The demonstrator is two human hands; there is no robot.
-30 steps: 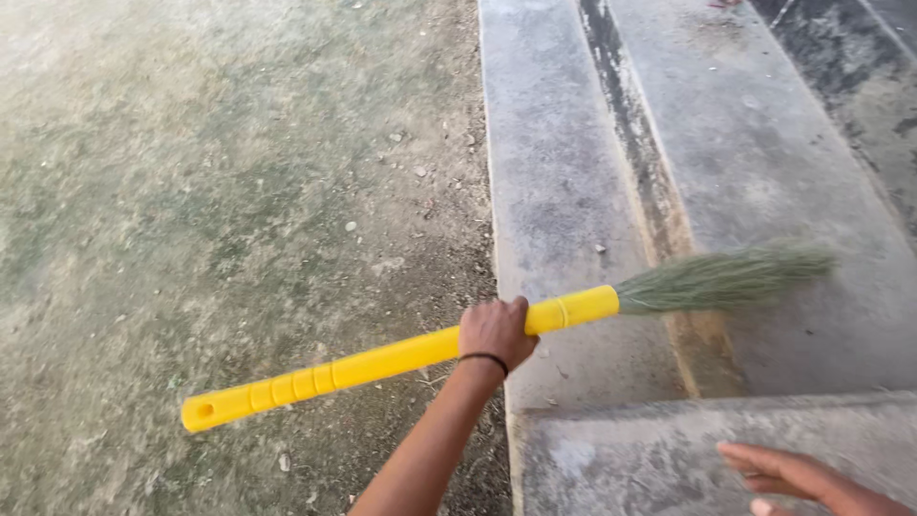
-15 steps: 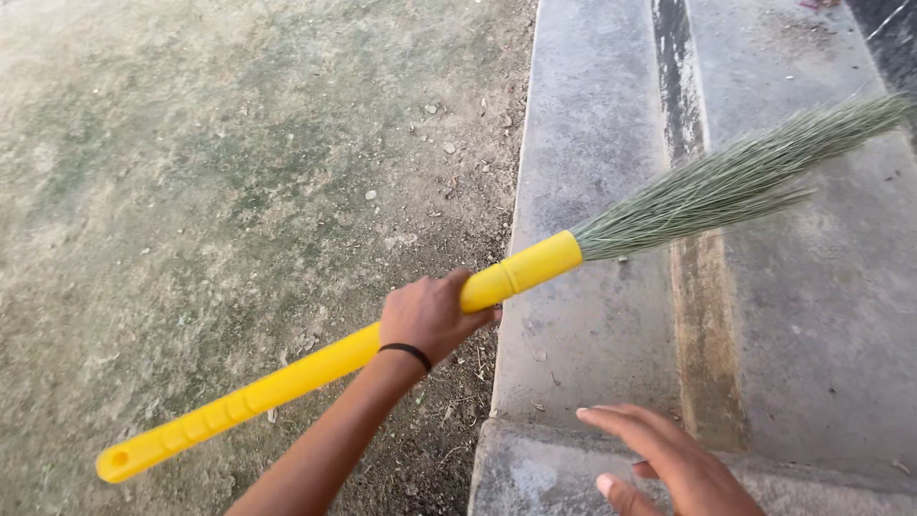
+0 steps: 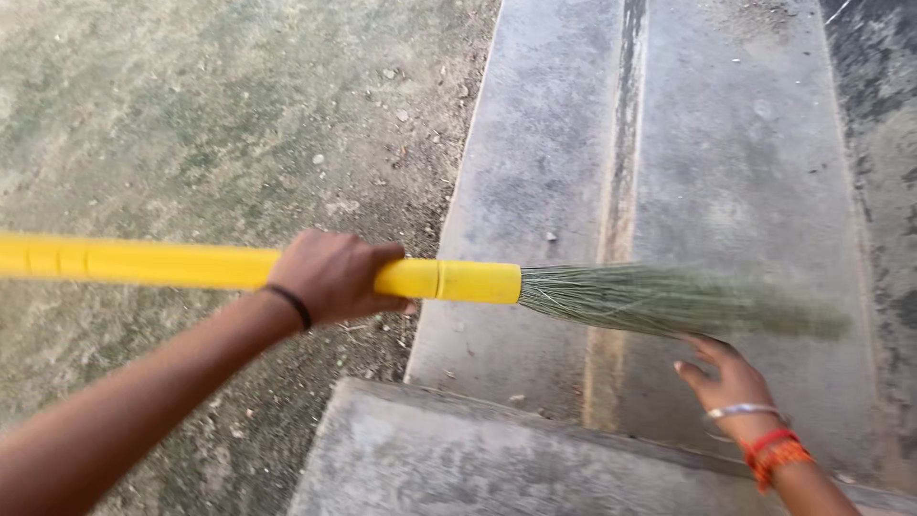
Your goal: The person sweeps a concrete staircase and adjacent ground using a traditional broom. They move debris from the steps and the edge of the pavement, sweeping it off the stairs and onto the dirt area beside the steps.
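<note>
Left hand (image 3: 334,277) clamped around the yellow handle of the broom (image 3: 458,281), held level above the concrete steps (image 3: 535,182). Bristles blurred over the step's middle. Right hand (image 3: 731,377) loose, fingers spread, just under the bristles, holding nothing. Dirt ground (image 3: 191,124) left.

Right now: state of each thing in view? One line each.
left hand: shut around the yellow broom handle, black band on wrist.
right hand: open, empty, fingers spread just below the bristles.
broom: held level over the step.
bristles: fanned out, motion-blurred.
concrete steps: grey, stained, dusty.
ground: bare dirt, scattered pebbles.
</note>
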